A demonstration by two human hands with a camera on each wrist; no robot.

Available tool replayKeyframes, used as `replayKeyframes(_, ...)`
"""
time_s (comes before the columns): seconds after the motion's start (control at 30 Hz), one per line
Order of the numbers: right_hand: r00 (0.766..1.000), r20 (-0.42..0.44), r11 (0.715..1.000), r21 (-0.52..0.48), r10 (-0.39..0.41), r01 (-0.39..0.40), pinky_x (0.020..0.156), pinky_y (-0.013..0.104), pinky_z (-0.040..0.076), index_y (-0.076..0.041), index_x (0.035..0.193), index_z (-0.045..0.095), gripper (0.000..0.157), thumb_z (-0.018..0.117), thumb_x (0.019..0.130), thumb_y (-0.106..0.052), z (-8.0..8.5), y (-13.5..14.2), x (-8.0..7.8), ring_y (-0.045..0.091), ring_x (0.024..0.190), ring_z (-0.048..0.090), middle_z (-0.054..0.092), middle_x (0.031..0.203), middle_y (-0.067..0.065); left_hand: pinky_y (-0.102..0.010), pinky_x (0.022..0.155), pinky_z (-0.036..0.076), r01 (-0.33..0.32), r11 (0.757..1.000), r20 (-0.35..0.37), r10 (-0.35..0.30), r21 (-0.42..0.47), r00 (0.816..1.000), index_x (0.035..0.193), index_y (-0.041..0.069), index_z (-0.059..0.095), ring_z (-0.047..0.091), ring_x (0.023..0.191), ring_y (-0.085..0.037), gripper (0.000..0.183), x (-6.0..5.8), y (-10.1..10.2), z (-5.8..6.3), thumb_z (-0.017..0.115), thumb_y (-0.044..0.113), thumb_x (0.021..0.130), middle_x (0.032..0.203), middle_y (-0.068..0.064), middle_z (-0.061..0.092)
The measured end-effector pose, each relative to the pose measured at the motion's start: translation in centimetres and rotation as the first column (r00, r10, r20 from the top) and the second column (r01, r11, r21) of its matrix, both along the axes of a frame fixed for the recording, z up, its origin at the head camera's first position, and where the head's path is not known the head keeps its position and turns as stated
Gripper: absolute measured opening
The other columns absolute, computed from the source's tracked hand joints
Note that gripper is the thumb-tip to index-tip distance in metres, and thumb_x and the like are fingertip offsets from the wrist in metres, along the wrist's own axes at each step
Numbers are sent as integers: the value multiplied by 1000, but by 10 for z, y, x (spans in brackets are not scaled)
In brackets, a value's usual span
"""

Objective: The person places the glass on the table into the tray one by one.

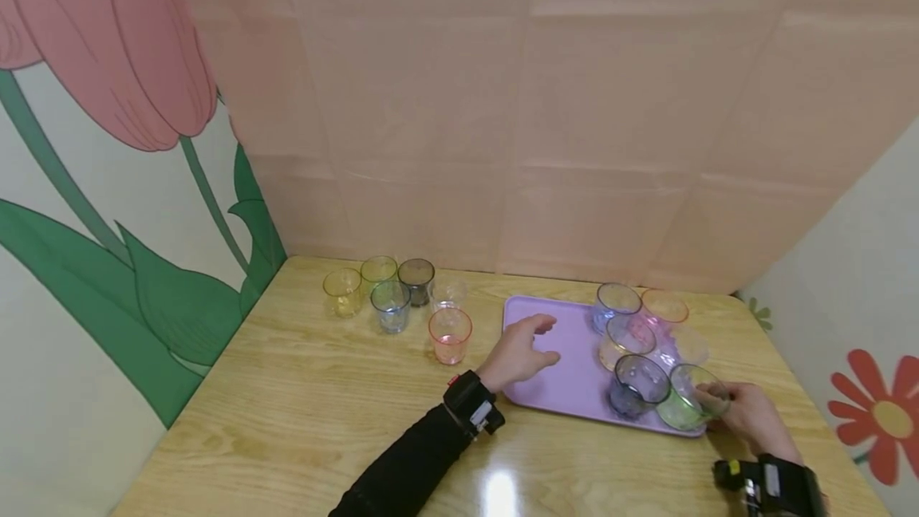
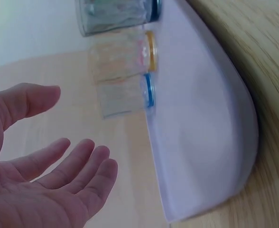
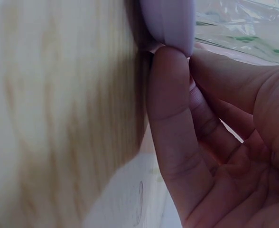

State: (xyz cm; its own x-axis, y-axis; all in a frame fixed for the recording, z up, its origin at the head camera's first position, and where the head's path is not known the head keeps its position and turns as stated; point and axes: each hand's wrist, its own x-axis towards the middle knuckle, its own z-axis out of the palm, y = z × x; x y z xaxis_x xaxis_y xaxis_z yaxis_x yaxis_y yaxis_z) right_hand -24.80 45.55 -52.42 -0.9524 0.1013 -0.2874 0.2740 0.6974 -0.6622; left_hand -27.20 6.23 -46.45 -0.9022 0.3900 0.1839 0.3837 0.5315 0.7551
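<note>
Toward four o'clock in head view, purple tray (image 1: 583, 381) bears tinted cups (image 1: 637, 391); right hand (image 1: 750, 413) pinches tray's four-o'clock corner, left hand (image 1: 518, 353) hovers wide, empty, at nine. Step: apparently gripping tray; next move likely needs left-hand hold.

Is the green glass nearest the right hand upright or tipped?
Upright: in the head view, the green glass has its rim facing up and its base on the purple tray.

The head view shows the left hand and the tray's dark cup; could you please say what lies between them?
Only bare tray lies between the left hand and dark cup in the head view.
</note>
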Motion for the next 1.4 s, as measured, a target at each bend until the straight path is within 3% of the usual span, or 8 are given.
replayKeyframes(0.2, 1000, -22, 1000, -9, 18, -18, 66, 32, 56, 15, 117, 61, 45, 69, 90, -21, 1, -2, 1, 16, 82, 61, 67, 110, 28, -26, 100, 47, 1, 999, -7, 0, 45, 1000, 136, 9, 55, 59, 120, -20, 56, 3, -19, -2, 75, 20, 86, 132, -8, 63)
replayKeyframes(0.47, 999, -43, 1000, 16, 25, -25, 65, 30, 55, 14, 118, 61, 48, 69, 91, -25, 3, -3, 0, 16, 82, 61, 68, 108, 26, -29, 101, 48, -26, 988, 0, 26, 152, 1000, 133, 6, 58, 61, 119, -24, 50, 5, -43, 7, 74, 18, 87, 130, -11, 64)
replayKeyframes(0.8, 1000, -22, 1000, 8, 2, -2, 64, 31, 54, 14, 115, 62, 45, 69, 91, -24, 2, -6, -1, 17, 82, 60, 67, 111, 28, -39, 100, 50, -57, 965, 60, 43, 255, 997, 130, 4, 60, 61, 118, -28, 46, 2, -66, 12, 72, 21, 89, 128, -14, 65)
replayKeyframes(0.93, 1000, -20, 1000, 5, 4, -3, 64, 31, 54, 15, 116, 61, 47, 70, 90, -23, 2, -5, 0, 18, 81, 61, 67, 107, 27, -38, 99, 50, -93, 965, 52, 82, 246, 995, 127, 5, 63, 62, 114, -28, 42, -1, -79, 17, 72, 21, 90, 123, -14, 67)
replayKeyframes(1.17, 1000, -21, 1000, -19, 3, -4, 65, 31, 56, 16, 120, 59, 55, 68, 92, -31, 1, -2, 0, 15, 82, 61, 67, 110, 28, -47, 100, 47, -175, 953, 34, 172, 246, 985, 127, 3, 63, 60, 115, -30, 43, -4, -99, 24, 74, 16, 87, 123, -13, 67)
replayKeyframes(1.3, 1000, 4, 1000, -28, -4, 4, 66, 32, 56, 16, 120, 58, 52, 69, 92, -26, 0, 0, -2, 17, 82, 61, 66, 110, 28, -46, 101, 46, -231, 948, -8, 239, 220, 971, 125, 3, 64, 59, 118, -31, 46, -4, -106, 24, 78, 16, 83, 125, -15, 66)
replayKeyframes(1.4, 1000, 18, 1000, -26, -6, 6, 66, 33, 55, 16, 120, 58, 48, 69, 92, -21, -2, 1, -2, 18, 81, 61, 66, 109, 28, -47, 102, 45, -285, 942, 4, 289, 175, 957, 126, -1, 61, 56, 122, -34, 53, -3, -111, 23, 81, 16, 79, 129, -18, 63)
